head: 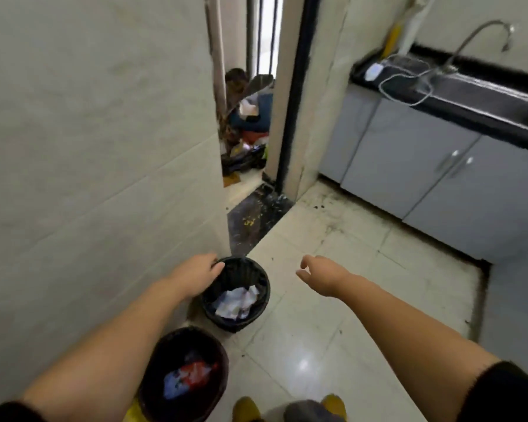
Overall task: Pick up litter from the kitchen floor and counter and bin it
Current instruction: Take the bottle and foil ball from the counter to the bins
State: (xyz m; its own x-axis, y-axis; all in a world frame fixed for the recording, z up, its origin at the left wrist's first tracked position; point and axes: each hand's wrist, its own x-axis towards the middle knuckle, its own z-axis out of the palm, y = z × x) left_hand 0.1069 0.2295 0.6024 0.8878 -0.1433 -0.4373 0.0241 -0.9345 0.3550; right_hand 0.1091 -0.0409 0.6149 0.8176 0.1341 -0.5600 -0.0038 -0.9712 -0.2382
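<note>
Grey cabinet doors [424,178] with metal handles [448,161], under a black countertop [470,114]. Steel sink [482,92] set in the top, curved tap [482,35] above. White cable [406,77] looped across the top beside a small white device [374,71]. Pale tiled wall [89,132] at left. Dark speckled threshold [256,214] in a black-framed doorway [293,95]. Mixed clutter [246,129] heaped beyond, blurred. Glossy floor tiles [333,330], dirt marks near the cabinet base.
</note>
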